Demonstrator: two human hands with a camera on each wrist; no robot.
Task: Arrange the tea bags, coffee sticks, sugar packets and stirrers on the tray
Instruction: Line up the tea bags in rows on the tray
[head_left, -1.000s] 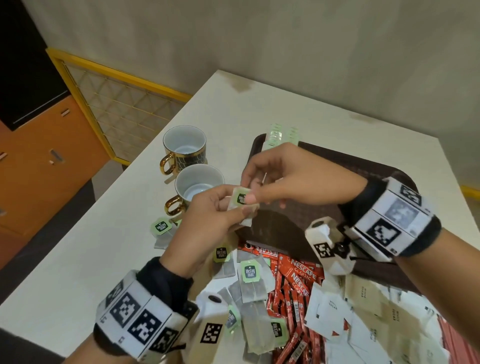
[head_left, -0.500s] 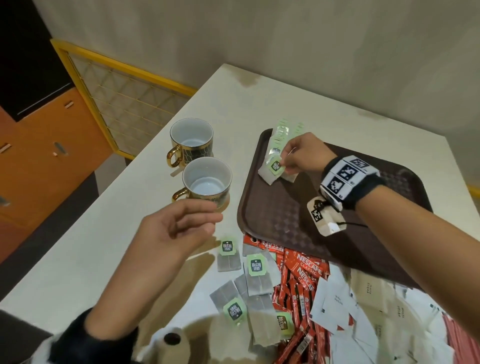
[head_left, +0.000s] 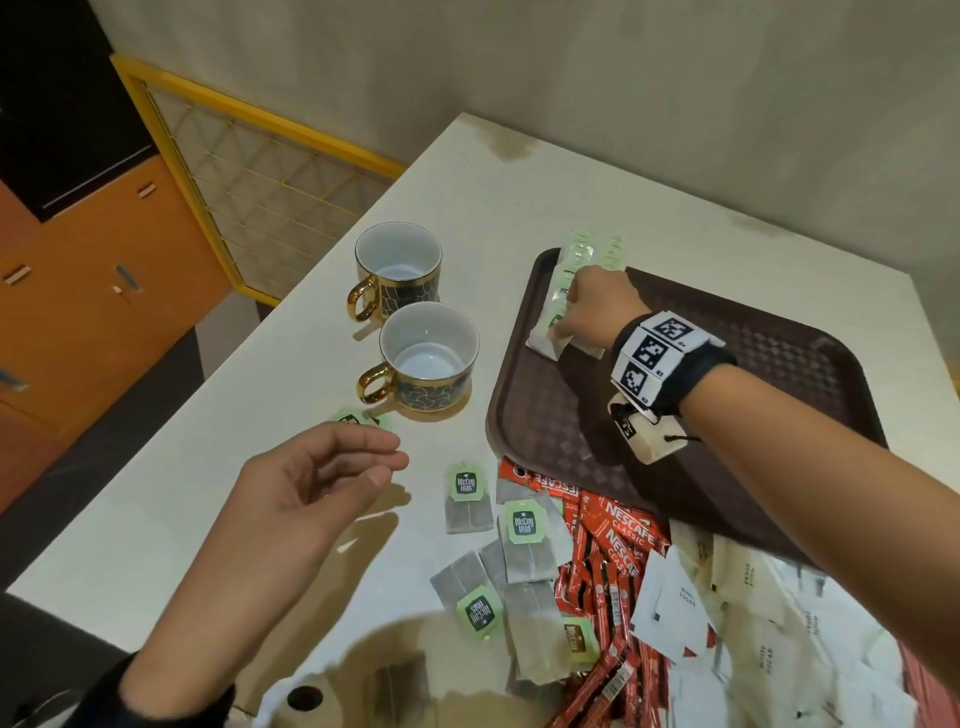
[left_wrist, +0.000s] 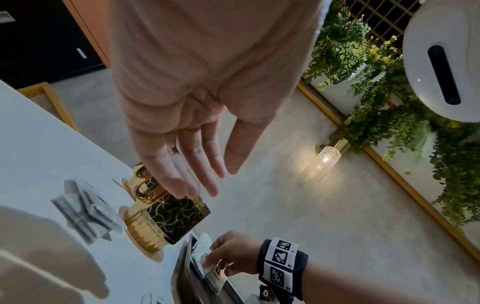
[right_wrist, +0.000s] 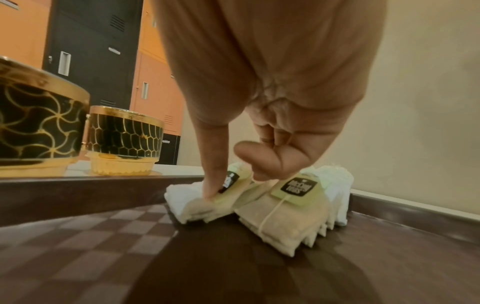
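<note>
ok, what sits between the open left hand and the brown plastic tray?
Head view: bare white table plus one loose green-tagged tea bag beside the left hand; the brown plastic tray begins just beyond. The patterned gold-handled cup stands farther back.

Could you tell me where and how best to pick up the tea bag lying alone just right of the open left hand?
I'd pinch the tea bag from above by its green tag end, which points toward the cups. It lies flat and clear of the pile, and the open left hand hovers nearest.
</note>
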